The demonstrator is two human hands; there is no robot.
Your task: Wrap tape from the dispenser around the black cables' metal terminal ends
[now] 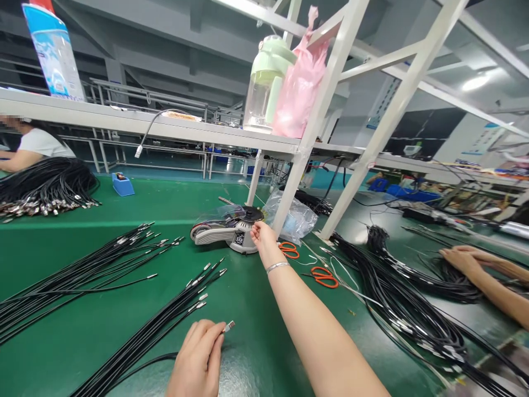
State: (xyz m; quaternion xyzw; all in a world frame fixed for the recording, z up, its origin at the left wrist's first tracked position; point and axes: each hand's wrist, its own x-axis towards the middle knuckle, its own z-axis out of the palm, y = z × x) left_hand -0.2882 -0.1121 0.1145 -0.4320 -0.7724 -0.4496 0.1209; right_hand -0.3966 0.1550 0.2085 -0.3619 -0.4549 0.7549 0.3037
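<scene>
My left hand [195, 355] is closed round a black USB cable [159, 358], just behind its silver plug [229, 326], which points up and to the right. Farther forward, my right hand [263, 236], with a bracelet at the wrist, reaches to the grey tape dispenser [218, 237] with a round black top. Its fingertips are pinched at the dispenser's right side; whatever they hold is too small to make out. Left of my left hand lies a bundle of black cables [165, 313] with silver plugs, and a second bundle [88, 270] is farther left.
Orange-handled scissors [324, 277] and another orange-handled pair [289, 250] lie right of the dispenser by a clear plastic bag [295, 218]. A shelf post [308, 149] rises there. Black cable piles [388, 292] lie rightward, where a co-worker's hands [465, 259] rest on cables.
</scene>
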